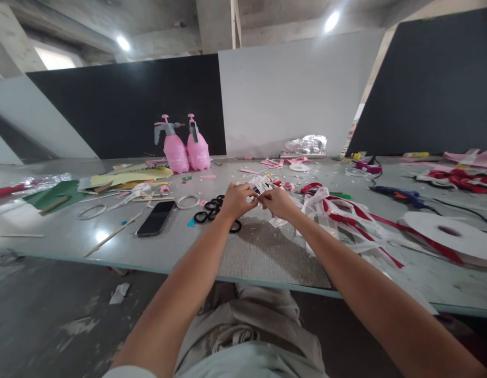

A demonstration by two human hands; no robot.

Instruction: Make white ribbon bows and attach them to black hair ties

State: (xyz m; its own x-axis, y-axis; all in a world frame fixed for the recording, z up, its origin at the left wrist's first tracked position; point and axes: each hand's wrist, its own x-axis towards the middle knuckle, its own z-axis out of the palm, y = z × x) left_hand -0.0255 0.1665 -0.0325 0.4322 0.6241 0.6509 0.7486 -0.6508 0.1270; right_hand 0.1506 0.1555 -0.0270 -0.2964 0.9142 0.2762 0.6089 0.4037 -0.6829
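Head view, pink spray bottles [176, 152], contents unclear, hands [239, 200] [278, 202] pinching white ribbon [261, 182]

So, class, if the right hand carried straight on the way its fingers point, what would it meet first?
Probably the left hand: its fingertips lie close beside those of the right hand, though depth leaves any contact unclear.

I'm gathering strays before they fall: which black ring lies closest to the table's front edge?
The lone black ring just right of the left forearm; the other black rings are bunched on its left, farther back.
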